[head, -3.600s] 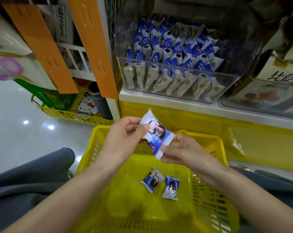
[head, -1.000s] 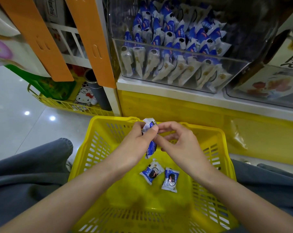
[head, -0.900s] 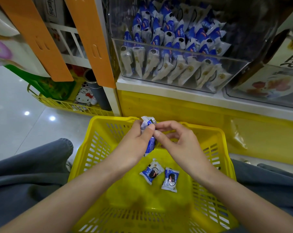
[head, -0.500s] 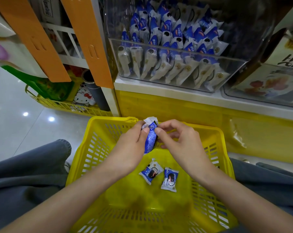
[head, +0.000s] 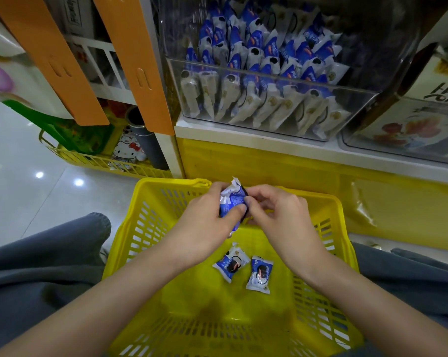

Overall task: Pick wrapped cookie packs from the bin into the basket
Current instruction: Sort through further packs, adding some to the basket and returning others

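two packs (head: 244, 268) are already lying on the basket (head: 151, 210) floor, lower centre. left hand (head: 205, 222) and right hand (head: 277, 215) are pinching a third pack (head: 232, 202) together mid-frame, right over the basket, probably so it's dropping straight in. bin (head: 269, 109) is sitting upper centre, loaded.

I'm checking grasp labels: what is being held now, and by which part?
One wrapped cookie pack, above the basket: the left hand pinches its lower half, the right hand its right edge.
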Available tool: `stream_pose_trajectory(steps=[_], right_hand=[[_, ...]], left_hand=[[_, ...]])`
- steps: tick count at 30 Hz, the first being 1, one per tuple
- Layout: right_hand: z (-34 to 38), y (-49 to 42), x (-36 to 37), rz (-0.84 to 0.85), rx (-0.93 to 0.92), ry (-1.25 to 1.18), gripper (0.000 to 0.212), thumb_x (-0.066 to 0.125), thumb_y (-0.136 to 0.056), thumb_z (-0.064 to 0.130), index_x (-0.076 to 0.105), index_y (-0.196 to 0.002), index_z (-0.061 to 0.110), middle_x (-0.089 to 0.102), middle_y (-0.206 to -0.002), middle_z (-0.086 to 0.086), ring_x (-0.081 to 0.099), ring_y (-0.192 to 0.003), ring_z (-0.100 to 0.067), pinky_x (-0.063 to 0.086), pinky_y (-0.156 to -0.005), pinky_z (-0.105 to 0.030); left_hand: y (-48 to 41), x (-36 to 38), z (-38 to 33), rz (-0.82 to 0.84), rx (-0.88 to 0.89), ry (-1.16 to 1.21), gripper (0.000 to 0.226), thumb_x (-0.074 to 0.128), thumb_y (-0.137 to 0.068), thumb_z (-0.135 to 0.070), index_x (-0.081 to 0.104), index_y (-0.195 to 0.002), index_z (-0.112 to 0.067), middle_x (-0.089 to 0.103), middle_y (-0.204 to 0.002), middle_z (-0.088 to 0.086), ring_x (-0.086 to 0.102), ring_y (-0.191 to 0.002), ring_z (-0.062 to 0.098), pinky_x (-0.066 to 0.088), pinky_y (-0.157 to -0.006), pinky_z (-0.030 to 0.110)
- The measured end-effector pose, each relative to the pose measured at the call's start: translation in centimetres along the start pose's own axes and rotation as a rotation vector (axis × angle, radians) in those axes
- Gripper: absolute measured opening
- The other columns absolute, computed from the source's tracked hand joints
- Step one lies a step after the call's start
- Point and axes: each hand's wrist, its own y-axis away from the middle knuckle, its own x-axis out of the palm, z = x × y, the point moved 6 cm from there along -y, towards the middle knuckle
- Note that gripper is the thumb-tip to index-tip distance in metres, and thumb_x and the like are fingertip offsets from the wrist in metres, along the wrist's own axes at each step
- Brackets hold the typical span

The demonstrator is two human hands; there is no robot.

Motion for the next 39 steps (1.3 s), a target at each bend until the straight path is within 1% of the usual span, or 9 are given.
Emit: stream_pose_trajectory(steps=[4,8,13,18,21,25,31,34,39], right_hand=[[0.4,-0.1,-0.1,0.009,-0.035,0.052,0.015,0.06,-0.088,0.011,0.071,-0.096,0.017,0.064,-0.083,0.01,0.055,-0.075,0.011,0.04,-0.065,-0.003],[0.2,-0.2,0.3,0.029,0.01,0.034,0.017,0.056,-0.091,0.013,0.067,-0.102,0.019,0.066,-0.09,0.008,0.059,-0.072,0.001,0.046,-0.065,-0.011],[-0.1,0.5,2.0,0.082,0.121,-0.162,0.024,0.061,-0.086,0.017,0.06,-0.11,0.02,0.063,-0.101,0.01,0.056,-0.07,0.009,0.04,-0.057,-0.004],[-0.1,0.4,1.5,0.068,0.119,-0.084,0.028,0.056,-0.084,0.009,0.063,-0.109,0.02,0.062,-0.093,0.015,0.056,-0.069,0.014,0.042,-0.062,-0.003],[0.4,0.3,1.0,0.034,0.059,0.016,0.029,0.053,-0.085,0.011,0.061,-0.112,0.02,0.062,-0.094,0.012,0.059,-0.073,0.008,0.049,-0.068,-0.012],[0.4,-0.2,0.2,0.006,0.021,0.125,0.017,0.053,-0.091,0.02,0.063,-0.104,0.021,0.07,-0.088,0.005,0.066,-0.079,-0.015,0.052,-0.075,-0.039],[-0.1,-0.3,0.6,0.017,0.051,0.014,0.014,0.05,-0.092,0.014,0.064,-0.096,0.015,0.069,-0.082,-0.003,0.067,-0.075,-0.021,0.054,-0.07,-0.045],[-0.4,-0.4,0.8,0.041,0.096,-0.106,0.014,0.05,-0.093,0.012,0.062,-0.098,0.016,0.07,-0.089,-0.004,0.068,-0.073,-0.016,0.058,-0.066,-0.038],[0.0,-0.2,1.5,0.133,0.109,-0.215,0.031,0.053,-0.088,0.004,0.053,-0.114,0.02,0.066,-0.104,0.003,0.062,-0.086,-0.003,0.052,-0.073,-0.016]], left_hand=[[-0.1,0.0,0.2,0.003,-0.045,0.067,0.028,0.049,-0.093,-0.021,0.049,-0.12,-0.014,0.061,-0.106,0.004,0.07,-0.069,0.02,0.058,-0.065,0.04],[-0.4,-0.2,0.3,-0.028,-0.046,0.103,0.018,0.05,-0.093,-0.026,0.047,-0.11,-0.021,0.06,-0.1,-0.001,0.069,-0.063,0.022,0.058,-0.061,0.039],[-0.8,-0.6,0.6,-0.052,-0.071,0.183,0.022,0.047,-0.095,-0.025,0.051,-0.111,-0.012,0.062,-0.104,0.006,0.067,-0.076,0.022,0.058,-0.06,0.043],[-0.8,-0.3,0.4,-0.031,-0.062,0.184,0.014,0.044,-0.096,-0.023,0.048,-0.105,-0.014,0.062,-0.102,0.009,0.068,-0.073,0.026,0.058,-0.061,0.044],[-1.1,-0.5,0.1,-0.045,-0.034,0.169,0.016,0.047,-0.094,-0.023,0.048,-0.107,-0.013,0.062,-0.101,0.011,0.067,-0.073,0.026,0.058,-0.06,0.04],[-0.9,0.1,-0.1,-0.016,0.016,0.092,0.018,0.051,-0.093,-0.021,0.049,-0.109,-0.014,0.06,-0.102,0.01,0.064,-0.074,0.02,0.057,-0.055,0.029],[-1.0,0.1,0.3,-0.014,0.018,0.08,0.021,0.05,-0.093,-0.021,0.048,-0.114,-0.018,0.06,-0.099,0.003,0.063,-0.067,0.016,0.056,-0.054,0.027],[-1.3,0.2,1.0,-0.004,-0.077,0.248,0.013,0.046,-0.095,-0.023,0.047,-0.108,-0.023,0.06,-0.088,-0.003,0.061,-0.064,0.015,0.057,-0.059,0.036],[-1.7,-0.4,1.4,-0.059,-0.163,0.452,0.01,0.041,-0.097,-0.02,0.048,-0.104,-0.022,0.059,-0.083,-0.002,0.06,-0.062,0.012,0.055,-0.052,0.03]])
